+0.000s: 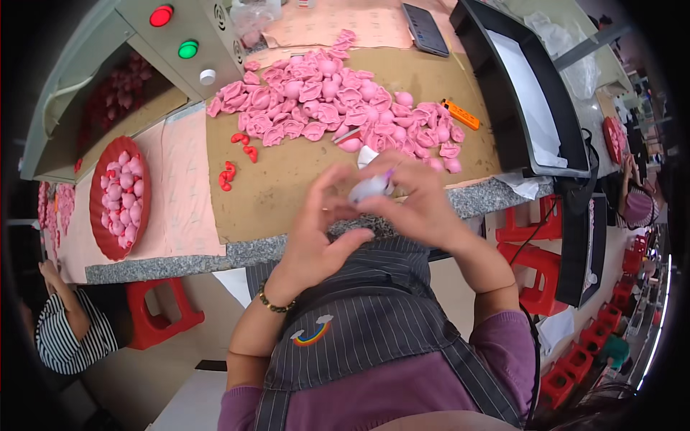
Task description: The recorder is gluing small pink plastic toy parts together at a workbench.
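Observation:
My right hand is closed around a small, pale, translucent squeeze bottle with a purple part near my fingers. Beside it is my left hand, fingers curved and thumb held apart. Its fingertips come close to the bottle; whether they touch it I cannot tell. Both hands are over the front edge of the worktable. Just beyond them a heap of pink, soft-looking moulded pieces with round bulbs and ruffled rims covers a brown board. Several small red pieces lie left of my hands.
A red fluted bowl of pink and red pieces stands at left, below a grey machine with buttons. An orange cutter and a phone lie beyond the heap. A black tray stands at right. Red stools flank the table.

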Tool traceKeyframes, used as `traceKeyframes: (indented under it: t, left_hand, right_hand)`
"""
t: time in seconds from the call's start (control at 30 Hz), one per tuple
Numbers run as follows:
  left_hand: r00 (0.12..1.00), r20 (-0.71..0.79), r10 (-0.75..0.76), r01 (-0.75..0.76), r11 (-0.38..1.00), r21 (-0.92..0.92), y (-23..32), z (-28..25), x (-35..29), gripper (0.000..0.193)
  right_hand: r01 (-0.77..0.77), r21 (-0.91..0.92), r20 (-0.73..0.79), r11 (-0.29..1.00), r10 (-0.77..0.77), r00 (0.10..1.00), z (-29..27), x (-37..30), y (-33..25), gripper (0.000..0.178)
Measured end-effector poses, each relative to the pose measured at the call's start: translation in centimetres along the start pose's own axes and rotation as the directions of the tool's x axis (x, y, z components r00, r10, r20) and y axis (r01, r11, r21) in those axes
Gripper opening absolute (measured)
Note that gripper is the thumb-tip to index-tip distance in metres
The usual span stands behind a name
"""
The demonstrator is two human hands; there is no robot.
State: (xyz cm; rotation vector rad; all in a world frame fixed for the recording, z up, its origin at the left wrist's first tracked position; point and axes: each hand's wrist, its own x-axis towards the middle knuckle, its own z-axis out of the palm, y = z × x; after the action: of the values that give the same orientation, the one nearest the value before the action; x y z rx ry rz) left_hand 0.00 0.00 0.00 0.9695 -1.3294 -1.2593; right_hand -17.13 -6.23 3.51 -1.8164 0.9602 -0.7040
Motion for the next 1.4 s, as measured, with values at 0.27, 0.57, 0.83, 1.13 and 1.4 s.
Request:
traceKeyframes:
  t: [0.27, 0.57, 0.83, 1.13, 1.4]
  left_hand:
    - [0.969, 0.165, -0.183, 0.225, 0.932, -0.284, -1.6, 1.5, 2.2, 0.043]
    - [0.921, 0.340, -0.190, 0.369, 0.709, -0.601, -3.0, 2.1, 7.2, 0.033]
    - [0.939, 0.307, -0.158, 0.291, 0.840, -0.458, -2.5, 2.0, 9.2, 0.031]
    - [0.945, 0.285, -0.159, 0.226, 0.949, -0.219, -3.5, 2.3, 9.3, 0.023]
    - [0.956, 0.268, -0.119, 0.189, 0.949, -0.253, -3.9, 2.3, 9.3, 0.022]
  right_hand:
    - [0.033, -0.487, -0.376, 0.873, -0.243, 0.894, -7.7, 0.3, 5.1, 0.019]
    - [-0.129, -0.873, -0.254, 0.470, -0.213, 0.944, -12.8, 2.8, 9.3, 0.034]
    - [-0.159, -0.839, -0.357, 0.521, -0.306, 0.882, -12.4, 1.9, 7.9, 0.035]
    - [0.269, 0.410, -0.490, 0.871, -0.039, 0.871, -6.0, 2.2, 8.2, 0.060]
    - [0.260, 0.154, -0.586, 0.953, -0.124, 0.801, -4.9, 2.7, 7.1, 0.040]
